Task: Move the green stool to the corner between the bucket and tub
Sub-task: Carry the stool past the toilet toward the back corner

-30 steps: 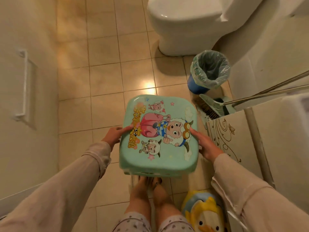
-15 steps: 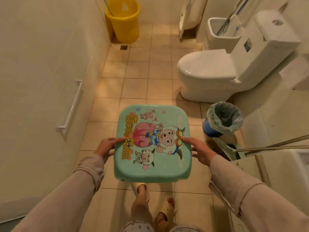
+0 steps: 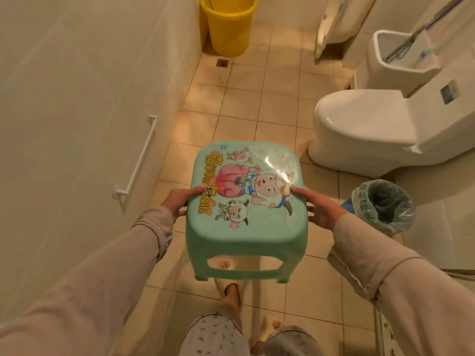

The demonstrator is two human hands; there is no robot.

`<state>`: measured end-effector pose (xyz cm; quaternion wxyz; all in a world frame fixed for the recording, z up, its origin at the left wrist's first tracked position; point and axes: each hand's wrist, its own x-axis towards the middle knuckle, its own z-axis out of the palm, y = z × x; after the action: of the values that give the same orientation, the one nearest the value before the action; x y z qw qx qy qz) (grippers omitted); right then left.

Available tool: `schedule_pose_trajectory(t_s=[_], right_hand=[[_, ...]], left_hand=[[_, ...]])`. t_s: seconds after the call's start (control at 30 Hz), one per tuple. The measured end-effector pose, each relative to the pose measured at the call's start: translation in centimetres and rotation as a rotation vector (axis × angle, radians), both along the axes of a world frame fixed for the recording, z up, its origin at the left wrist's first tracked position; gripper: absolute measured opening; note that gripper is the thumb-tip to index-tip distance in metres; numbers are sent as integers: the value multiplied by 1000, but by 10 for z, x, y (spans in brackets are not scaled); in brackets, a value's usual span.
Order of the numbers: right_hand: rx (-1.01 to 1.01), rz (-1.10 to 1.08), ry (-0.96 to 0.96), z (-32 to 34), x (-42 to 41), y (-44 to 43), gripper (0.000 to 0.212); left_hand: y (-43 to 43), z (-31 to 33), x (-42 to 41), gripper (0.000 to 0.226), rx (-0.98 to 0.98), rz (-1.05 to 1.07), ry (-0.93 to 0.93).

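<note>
A mint-green plastic stool [image 3: 246, 227] with a cartoon sheep print on its seat hangs in the air at the centre of the view, above the tiled floor. My left hand [image 3: 180, 199] grips its left edge and my right hand [image 3: 318, 209] grips its right edge. A yellow bucket [image 3: 228, 24] stands far ahead against the left wall. A white tub [image 3: 401, 62] with a mop handle in it sits at the far right, behind the toilet. The floor between bucket and tub is bare tile with a small drain.
A white toilet [image 3: 372, 129] stands on the right. A blue bin [image 3: 383, 206] lined with a plastic bag sits beside my right hand. A white grab rail [image 3: 138, 160] runs along the left wall. A curtain [image 3: 334, 21] hangs at the far end. My feet are below the stool.
My view has lifted from the floor near me towards the far end, bringing bucket and tub into sight. The stool has been carried forward in both hands and its front side now shows.
</note>
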<state>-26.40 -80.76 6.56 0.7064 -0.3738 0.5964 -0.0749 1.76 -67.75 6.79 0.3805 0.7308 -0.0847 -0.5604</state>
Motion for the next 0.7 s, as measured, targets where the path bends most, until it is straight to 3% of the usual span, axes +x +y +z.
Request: schedule_pose_trajectory(t_s=[0.27,0.47,0.7], right_hand=[[-7,-66,6,5,32,-48,46],[44,-36,4,-2,40,-83,34],[75,-52,15,-16,74,-172,24]], left_hand=[[-66,5,41,41,-20,-71,17],[-112,-1,58,53,-32,-73,-13],[-191,-11,89,51,3,-80,-31]])
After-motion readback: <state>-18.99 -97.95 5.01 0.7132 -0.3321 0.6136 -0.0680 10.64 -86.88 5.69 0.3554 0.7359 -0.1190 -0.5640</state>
